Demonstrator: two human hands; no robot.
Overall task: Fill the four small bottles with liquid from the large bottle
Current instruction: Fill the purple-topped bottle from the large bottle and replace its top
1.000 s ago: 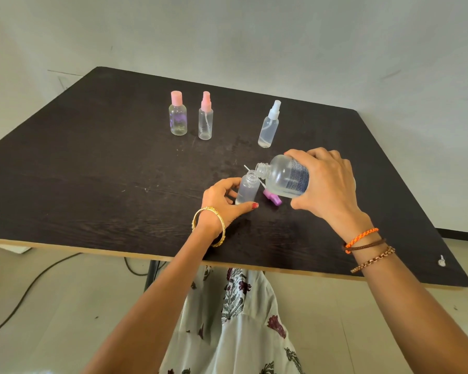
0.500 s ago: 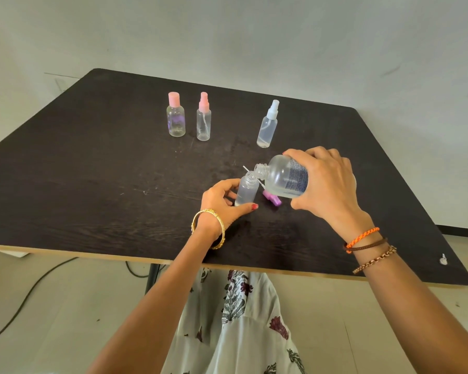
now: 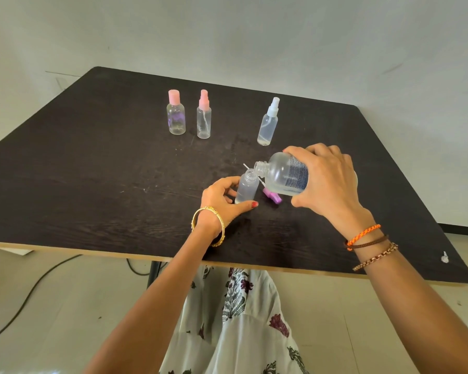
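My right hand (image 3: pixel 327 184) grips the large clear bottle (image 3: pixel 284 175), tipped on its side with its open neck right over the mouth of a small uncapped bottle (image 3: pixel 246 189). My left hand (image 3: pixel 222 201) holds that small bottle upright on the dark table (image 3: pixel 92 171); liquid fills most of it. Its purple spray cap (image 3: pixel 272 197) lies on the table just behind it. Three capped small bottles stand farther back: a round one with a pink cap (image 3: pixel 175 114), a slim pink sprayer (image 3: pixel 203 116) and a white sprayer (image 3: pixel 268 122).
The table's near edge (image 3: pixel 146 256) runs just below my wrists. A white fleck (image 3: pixel 444 257) lies at the near right corner. A black cable (image 3: pixel 25 298) trails over the floor on the left. A pale wall stands behind the table.
Both hands and the two bottles keep nearly the same pose; the large bottle stays tipped over the small one. Only the camera has shifted slightly.
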